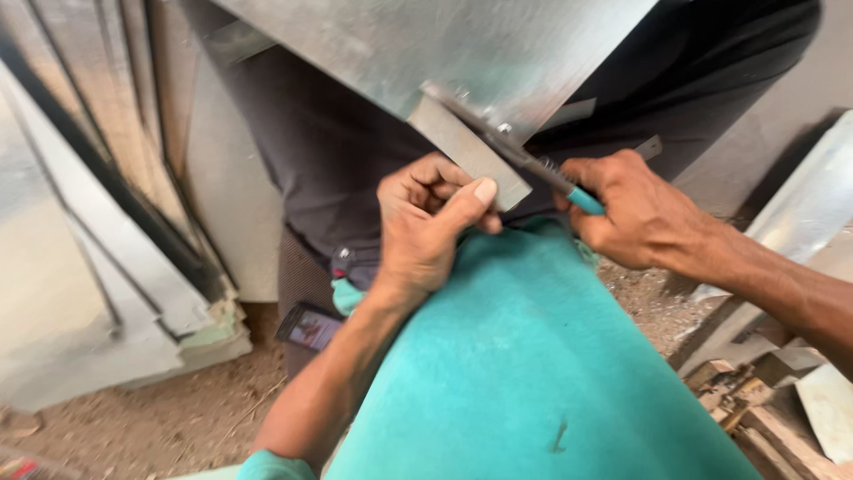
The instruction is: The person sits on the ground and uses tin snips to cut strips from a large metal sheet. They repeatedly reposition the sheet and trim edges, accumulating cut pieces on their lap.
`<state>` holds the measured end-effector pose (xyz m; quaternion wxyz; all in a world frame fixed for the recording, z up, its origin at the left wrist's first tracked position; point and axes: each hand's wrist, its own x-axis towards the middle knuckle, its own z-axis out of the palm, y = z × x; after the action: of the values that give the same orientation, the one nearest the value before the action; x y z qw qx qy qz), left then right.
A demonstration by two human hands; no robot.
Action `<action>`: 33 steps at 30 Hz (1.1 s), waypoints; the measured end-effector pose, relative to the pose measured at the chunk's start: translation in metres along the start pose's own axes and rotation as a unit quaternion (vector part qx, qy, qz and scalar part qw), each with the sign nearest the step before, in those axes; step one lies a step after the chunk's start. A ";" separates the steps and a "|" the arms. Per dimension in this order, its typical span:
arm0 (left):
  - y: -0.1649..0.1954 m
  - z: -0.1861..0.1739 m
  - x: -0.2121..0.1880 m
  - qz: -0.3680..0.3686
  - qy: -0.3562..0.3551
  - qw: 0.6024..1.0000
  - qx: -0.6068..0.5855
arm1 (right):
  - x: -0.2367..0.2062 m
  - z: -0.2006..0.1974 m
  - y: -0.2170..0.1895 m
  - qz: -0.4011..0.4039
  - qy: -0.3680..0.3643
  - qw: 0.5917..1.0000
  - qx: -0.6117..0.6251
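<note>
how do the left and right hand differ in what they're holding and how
The left hand pinches a flat grey metal strip with its thumb pressed on the face; the right hand is closed in a fist round a tool with a teal handle. The left hand comes up from below, above the teal-clad leg; the right hand reaches in from the right side. Both work at the lower edge of the same metal sheet.

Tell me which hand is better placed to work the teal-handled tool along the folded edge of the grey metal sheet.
The right hand, probably: it already grips the teal-handled tool, whose tip lies at the folded edge of the grey metal sheet. The left hand is occupied, its thumb pressing that fold.
</note>
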<state>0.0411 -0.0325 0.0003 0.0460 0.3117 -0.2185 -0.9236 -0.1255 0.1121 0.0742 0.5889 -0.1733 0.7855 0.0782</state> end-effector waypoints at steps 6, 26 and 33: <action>0.037 -0.048 -0.012 0.162 0.016 0.875 0.456 | 0.009 0.030 0.051 -0.271 0.116 0.955 0.034; 0.036 -0.055 -0.015 0.286 0.035 0.949 0.124 | 0.007 0.001 0.025 -0.252 0.031 0.967 -0.016; 0.022 -0.074 -0.025 0.303 0.041 0.951 0.053 | 0.034 -0.033 -0.026 -0.222 -0.071 0.970 -0.072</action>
<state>0.1040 -0.0746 -0.0294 0.3155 0.2702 -0.3493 -0.8399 -0.1544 0.0711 0.0532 0.6315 -0.3798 0.6759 0.0141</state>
